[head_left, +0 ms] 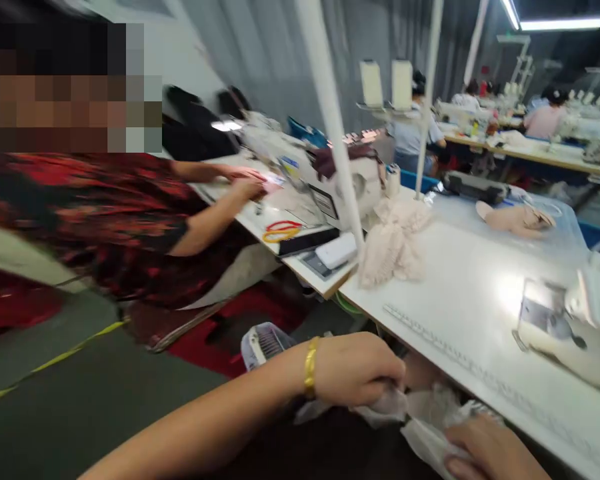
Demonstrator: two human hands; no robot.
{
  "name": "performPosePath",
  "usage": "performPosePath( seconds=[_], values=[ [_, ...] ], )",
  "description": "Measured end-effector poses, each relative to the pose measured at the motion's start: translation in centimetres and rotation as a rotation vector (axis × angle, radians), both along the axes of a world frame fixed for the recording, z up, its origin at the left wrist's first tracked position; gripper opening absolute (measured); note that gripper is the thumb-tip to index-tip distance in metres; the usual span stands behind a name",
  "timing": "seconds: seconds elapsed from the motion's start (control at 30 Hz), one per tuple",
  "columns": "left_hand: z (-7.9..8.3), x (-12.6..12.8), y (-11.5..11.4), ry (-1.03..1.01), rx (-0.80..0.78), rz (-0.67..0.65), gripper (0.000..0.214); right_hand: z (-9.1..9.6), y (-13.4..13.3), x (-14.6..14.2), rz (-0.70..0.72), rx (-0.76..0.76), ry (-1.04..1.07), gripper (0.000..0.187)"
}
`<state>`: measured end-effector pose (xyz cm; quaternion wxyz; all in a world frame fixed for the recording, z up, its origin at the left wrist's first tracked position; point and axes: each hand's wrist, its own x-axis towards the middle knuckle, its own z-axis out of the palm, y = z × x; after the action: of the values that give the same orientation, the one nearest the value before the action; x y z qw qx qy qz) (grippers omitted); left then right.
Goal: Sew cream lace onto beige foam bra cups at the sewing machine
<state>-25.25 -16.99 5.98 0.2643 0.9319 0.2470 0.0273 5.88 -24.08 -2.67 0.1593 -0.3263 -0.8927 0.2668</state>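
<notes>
Below the table edge, over my lap, a crumpled, see-through whitish plastic bag (425,437) stretches between my hands. My left hand (357,370), with a gold bracelet at the wrist, has its fingers closed on one side of the bag. Low in the view, my right hand (495,447) pinches the other side, partly cut off by the frame. Something pale shows behind the bag, but blur hides what it is. A beige ruffled garment (397,240) lies bunched on the white table (460,273) beyond.
At the right stands a sewing machine (597,290). To the left, a co-worker in a red patterned top (85,227) sits at another machine (363,183). Scissors (281,231) and a white box (336,251) lie near a white pole (337,127). A beige piece (515,219) rests on clear plastic.
</notes>
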Motion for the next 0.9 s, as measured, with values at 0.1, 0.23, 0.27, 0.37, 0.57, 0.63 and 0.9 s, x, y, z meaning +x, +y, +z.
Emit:
performPosePath(
  seconds=[0.1,0.23,0.27,0.37,0.57,0.63,0.9],
  values=[
    [-2.8,0.3,-1.5,0.183,0.046,0.054,0.019,0.2,-2.2,-1.5,-0.18,-0.312,0.049,0.018],
    [-6.2,3.2,-3.1,0.199,0.083,0.203,0.031,-4.5,-2.5,1.0,-0.534,-0.309,0.108,0.046],
    [-7.0,4.0,-3.4,0.149,0.057,0.209,0.052,-6.0,-2.3,1.7,-0.578,-0.338,0.127,0.057],
    [-9.6,6.0,-4.2,0.068,-0.027,0.193,0.114,-10.2,-1.6,2.5,-0.507,-0.605,0.277,0.091],
    [-15.3,7.3,-5.6,0.042,-0.047,0.228,0.116,-10.2,-2.8,-0.1,-0.491,-0.933,0.511,0.111],
    [-16.0,7.2,-5.7,-0.037,-0.028,0.246,0.104,-7.1,-2.9,-1.2,-0.398,-0.969,0.54,0.092],
    [-13.0,2.9,-3.5,-0.285,-0.286,0.493,0.017,1.7,1.1,-3.0,-0.342,-0.497,0.265,0.055]
  ],
)
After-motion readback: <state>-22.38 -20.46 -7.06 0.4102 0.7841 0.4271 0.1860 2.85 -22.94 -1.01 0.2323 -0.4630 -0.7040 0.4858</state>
